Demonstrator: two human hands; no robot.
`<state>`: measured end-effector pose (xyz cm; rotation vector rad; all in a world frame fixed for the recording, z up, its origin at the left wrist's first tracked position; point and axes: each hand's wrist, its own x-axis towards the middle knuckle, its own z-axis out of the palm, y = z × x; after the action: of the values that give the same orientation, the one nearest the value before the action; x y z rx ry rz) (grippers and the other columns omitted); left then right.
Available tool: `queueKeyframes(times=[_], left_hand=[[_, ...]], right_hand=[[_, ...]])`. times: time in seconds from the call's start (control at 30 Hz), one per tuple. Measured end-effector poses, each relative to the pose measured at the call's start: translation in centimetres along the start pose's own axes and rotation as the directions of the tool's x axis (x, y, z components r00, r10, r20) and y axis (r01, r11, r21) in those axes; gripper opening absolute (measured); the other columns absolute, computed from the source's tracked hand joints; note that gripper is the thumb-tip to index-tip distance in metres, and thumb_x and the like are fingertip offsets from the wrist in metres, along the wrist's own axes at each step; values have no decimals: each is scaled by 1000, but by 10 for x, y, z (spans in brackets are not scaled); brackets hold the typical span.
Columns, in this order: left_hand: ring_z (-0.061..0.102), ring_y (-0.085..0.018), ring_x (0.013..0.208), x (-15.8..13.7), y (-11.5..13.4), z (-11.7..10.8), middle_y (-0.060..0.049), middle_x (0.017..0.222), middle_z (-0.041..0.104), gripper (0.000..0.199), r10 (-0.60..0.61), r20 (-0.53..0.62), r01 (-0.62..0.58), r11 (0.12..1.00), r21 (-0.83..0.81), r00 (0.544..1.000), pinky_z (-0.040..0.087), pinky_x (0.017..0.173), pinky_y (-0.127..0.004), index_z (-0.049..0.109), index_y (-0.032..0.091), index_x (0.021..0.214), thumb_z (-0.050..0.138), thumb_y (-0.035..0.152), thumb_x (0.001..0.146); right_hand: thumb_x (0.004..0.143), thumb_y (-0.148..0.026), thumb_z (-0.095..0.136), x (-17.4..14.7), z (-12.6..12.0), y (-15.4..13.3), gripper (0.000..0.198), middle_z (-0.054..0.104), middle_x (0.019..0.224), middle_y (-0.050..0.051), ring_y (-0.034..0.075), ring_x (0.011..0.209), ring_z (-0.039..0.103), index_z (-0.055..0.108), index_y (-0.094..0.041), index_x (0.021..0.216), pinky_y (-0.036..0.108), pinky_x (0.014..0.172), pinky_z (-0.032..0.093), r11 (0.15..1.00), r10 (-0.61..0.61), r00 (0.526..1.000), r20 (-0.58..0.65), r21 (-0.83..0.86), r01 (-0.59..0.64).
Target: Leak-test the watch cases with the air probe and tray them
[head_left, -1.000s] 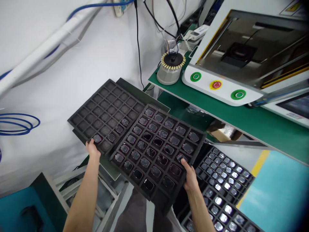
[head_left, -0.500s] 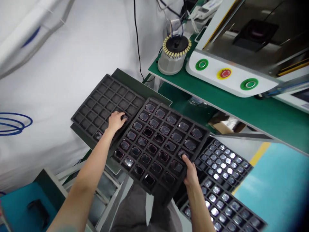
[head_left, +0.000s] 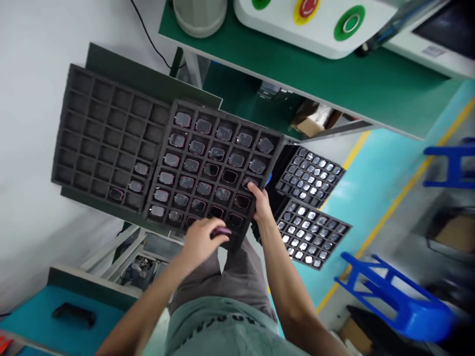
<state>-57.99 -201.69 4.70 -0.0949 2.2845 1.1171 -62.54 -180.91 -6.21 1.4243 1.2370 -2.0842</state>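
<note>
My left hand (head_left: 202, 242) pinches a small rounded-rectangular part (head_left: 221, 231) with a purple edge, above the near edge of a filled black foam tray (head_left: 213, 111). My right hand (head_left: 261, 202) grips that tray's right side, its thumb lying over a cell with a part in it. Most cells of this tray hold dark, glossy parts of the same shape, such as one part (head_left: 229, 176). Adjoining it on the left is a second foam tray (head_left: 111, 118), mostly bare, with three parts in its near right cells. My left hand hides some near cells of the filled tray.
A green workbench (head_left: 371, 94) carries a white machine with push buttons (head_left: 349, 23). More filled trays (head_left: 315, 230) stand lower down on the right. Blue stools (head_left: 404, 301) are on the floor at right. A teal surface (head_left: 37, 321) bears a black object (head_left: 74, 315).
My left hand has left the mostly bare tray and moved right to the filled tray's near edge, where it holds a part. My right hand keeps its grip. The view has tilted down and right.
</note>
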Motion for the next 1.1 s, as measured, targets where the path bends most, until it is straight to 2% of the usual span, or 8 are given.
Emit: queueKeyframes(times=[0.07,0.17,0.57,0.67,0.8,0.9,0.97,1.1], left_hand=[[71,-22,70,-25,11,47,0,78,77,25,6,69,-8,999,37,998,52,67,-31,78,28,90,93,19,73],[73,-24,81,-40,5,79,-3,89,79,25,1,87,-11,994,111,996,55,76,-34,77,26,97,88,15,78],[71,-27,103,-63,-20,93,-12,119,73,33,60,-68,-43,971,236,996,58,90,-41,71,26,126,71,32,95],[68,-32,114,-46,-34,54,-16,127,70,42,28,-179,22,963,270,984,55,99,-45,71,24,125,72,48,91],[42,-41,146,29,-81,-57,-29,152,49,61,-117,-468,283,911,301,876,30,121,-57,56,8,140,37,54,104],[59,-34,128,85,-110,-124,-22,129,68,59,-233,-459,386,881,273,857,42,112,-48,66,12,122,23,50,108],[66,-30,113,107,-118,-138,-15,112,75,58,-283,-395,403,876,265,874,50,102,-40,70,17,106,24,52,109],[66,-32,117,111,-112,-119,-17,116,75,55,-318,-358,425,862,277,878,49,103,-41,72,16,107,31,54,107]], right_hand=[[61,-42,91,2,0,0,50,81,95,5,26,84,78,72,-20,102,38,77,67,1000,1,1000,26,15,-1],[63,-42,90,5,-2,1,49,81,92,2,24,81,78,72,-21,104,38,78,67,999,1,998,58,33,-3],[68,-39,87,10,-5,5,42,81,94,2,24,83,79,72,-20,103,38,82,68,998,5,997,74,55,-9],[68,-40,88,10,-8,7,44,81,89,2,24,79,79,71,-19,103,37,80,69,998,33,997,67,56,-37],[67,-37,88,9,-11,9,46,81,85,1,22,73,79,71,-19,105,35,76,70,994,78,995,63,67,-83],[70,-36,87,8,-10,9,42,82,86,1,22,71,79,71,-20,106,35,74,70,989,127,989,81,62,-132],[73,-35,84,7,-9,8,36,81,83,2,23,70,80,71,-20,104,36,72,71,984,168,982,87,49,-172],[80,-37,77,7,-6,5,26,81,77,5,28,71,80,72,-19,98,40,68,71,966,255,962,99,15,-258]])
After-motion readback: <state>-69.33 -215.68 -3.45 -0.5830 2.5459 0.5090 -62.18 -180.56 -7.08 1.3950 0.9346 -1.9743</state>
